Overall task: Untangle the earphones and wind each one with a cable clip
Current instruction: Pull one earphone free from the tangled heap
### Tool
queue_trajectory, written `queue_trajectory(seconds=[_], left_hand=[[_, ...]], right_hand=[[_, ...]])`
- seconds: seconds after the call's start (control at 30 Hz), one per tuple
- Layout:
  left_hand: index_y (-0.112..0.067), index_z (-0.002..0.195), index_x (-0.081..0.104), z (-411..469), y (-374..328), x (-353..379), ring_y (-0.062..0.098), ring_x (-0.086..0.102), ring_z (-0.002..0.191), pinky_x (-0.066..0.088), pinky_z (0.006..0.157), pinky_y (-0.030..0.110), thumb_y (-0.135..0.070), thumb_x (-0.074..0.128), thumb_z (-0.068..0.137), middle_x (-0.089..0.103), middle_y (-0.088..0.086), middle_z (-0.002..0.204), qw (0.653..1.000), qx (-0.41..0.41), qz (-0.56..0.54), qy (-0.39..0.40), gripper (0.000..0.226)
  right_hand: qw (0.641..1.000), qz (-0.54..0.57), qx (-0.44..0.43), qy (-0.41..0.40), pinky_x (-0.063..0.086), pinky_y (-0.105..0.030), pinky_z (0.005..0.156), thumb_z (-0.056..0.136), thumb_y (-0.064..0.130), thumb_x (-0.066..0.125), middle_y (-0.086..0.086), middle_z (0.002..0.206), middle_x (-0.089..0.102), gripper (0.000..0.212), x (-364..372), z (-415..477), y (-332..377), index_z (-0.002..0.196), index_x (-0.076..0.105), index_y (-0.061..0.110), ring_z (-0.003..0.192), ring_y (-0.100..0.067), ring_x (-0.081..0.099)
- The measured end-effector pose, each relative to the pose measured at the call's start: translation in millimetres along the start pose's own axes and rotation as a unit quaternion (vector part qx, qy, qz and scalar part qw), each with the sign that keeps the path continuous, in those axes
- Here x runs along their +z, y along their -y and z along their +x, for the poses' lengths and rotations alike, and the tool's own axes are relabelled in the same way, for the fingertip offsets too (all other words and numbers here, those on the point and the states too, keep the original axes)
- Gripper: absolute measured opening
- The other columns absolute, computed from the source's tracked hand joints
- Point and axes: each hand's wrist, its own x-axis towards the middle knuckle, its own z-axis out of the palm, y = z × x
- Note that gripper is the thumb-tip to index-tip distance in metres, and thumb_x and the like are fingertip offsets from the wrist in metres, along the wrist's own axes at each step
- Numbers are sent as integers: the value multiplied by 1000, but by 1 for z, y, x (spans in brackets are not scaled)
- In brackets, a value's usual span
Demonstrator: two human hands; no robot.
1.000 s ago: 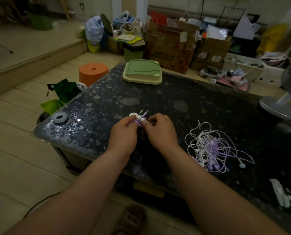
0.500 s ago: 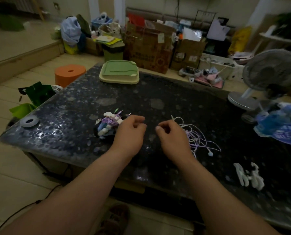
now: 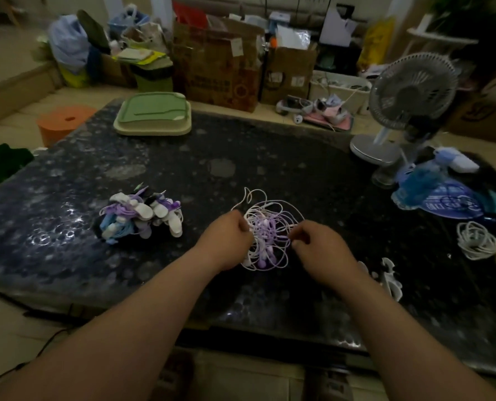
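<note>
A tangle of white and purple earphones (image 3: 268, 231) lies on the dark speckled table (image 3: 269, 169), between my hands. My left hand (image 3: 226, 240) has curled fingers at the tangle's left edge and seems to pinch a cord there. My right hand (image 3: 317, 250) pinches cords at the tangle's right edge. A pile of wound earphones with white cable clips (image 3: 141, 217) sits to the left, apart from both hands. Loose white cable clips (image 3: 390, 277) lie at the right, partly behind my right forearm.
A white coiled cable (image 3: 476, 240) lies at the far right. A blue plastic bag (image 3: 434, 192) and a small white fan (image 3: 408, 102) stand at the back right. A green lidded tray (image 3: 154, 114) rests at the table's far edge. Boxes crowd the floor beyond.
Both hands let go of the wound purple earphone, left it on the pile at the left, and moved right to the tangle, which they now hold on either side.
</note>
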Motion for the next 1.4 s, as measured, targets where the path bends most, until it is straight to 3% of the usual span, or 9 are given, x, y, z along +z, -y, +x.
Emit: queue_trajectory(seconds=[0.23,0.37,0.47,0.63,0.77,0.87,0.93,1.07,1.4], left_hand=[[-26,93,57,3,4,12,23,69,88,58,84,41,-19,59,94,71,1,96,997,1,71,29,8],[-24,98,60,2,5,11,26,67,94,57,87,41,-10,55,91,69,2,100,996,4,84,28,16],[-24,102,61,1,5,10,26,67,97,56,90,41,-13,55,93,69,2,104,996,9,88,33,15],[-21,110,63,0,6,7,22,65,99,56,91,37,-18,57,97,69,2,110,995,8,92,46,15],[-20,105,62,-9,-6,6,20,64,94,54,83,36,-23,58,97,68,1,107,995,32,92,-20,10],[-24,111,63,-25,-30,3,10,64,89,51,74,26,-28,59,101,66,-6,103,990,109,-41,-76,11],[-28,130,61,-39,-48,2,0,63,105,52,84,13,-27,55,106,67,-11,121,976,127,-176,23,25],[-31,150,48,-53,-58,15,-1,57,129,45,110,24,-16,59,103,61,-15,141,946,182,-216,162,51],[-30,123,67,-49,-63,24,18,67,114,51,106,49,-22,61,99,73,-8,115,947,157,-261,104,26]], right_hand=[[998,-19,-59,-6,53,-36,76,89,56,67,11,108,62,39,28,7,28,118,58,32,94,-13,63],[997,-39,-56,-32,53,-36,71,96,43,61,8,90,65,18,32,12,30,92,62,26,84,-17,65],[994,106,-8,-36,54,-32,64,96,34,64,6,74,72,16,15,9,24,83,65,25,69,-8,69],[925,358,99,-86,56,-36,69,98,26,64,-3,88,75,13,-33,-9,15,91,69,17,81,-22,72],[845,511,122,-99,49,-26,55,100,15,52,-11,87,78,14,-61,-30,20,102,64,8,62,-16,68],[821,553,119,-80,46,-23,54,100,13,49,-4,74,77,18,-71,-47,27,103,63,4,58,-11,69],[811,572,117,-44,42,-25,55,101,15,47,-5,70,74,21,-73,-57,29,97,65,5,54,-11,61],[803,588,95,31,36,-26,54,103,20,43,-10,75,69,28,-70,-68,24,96,66,5,58,-15,55],[866,499,40,11,48,-30,63,105,25,48,-19,88,72,33,-74,-64,19,102,77,8,73,-21,62]])
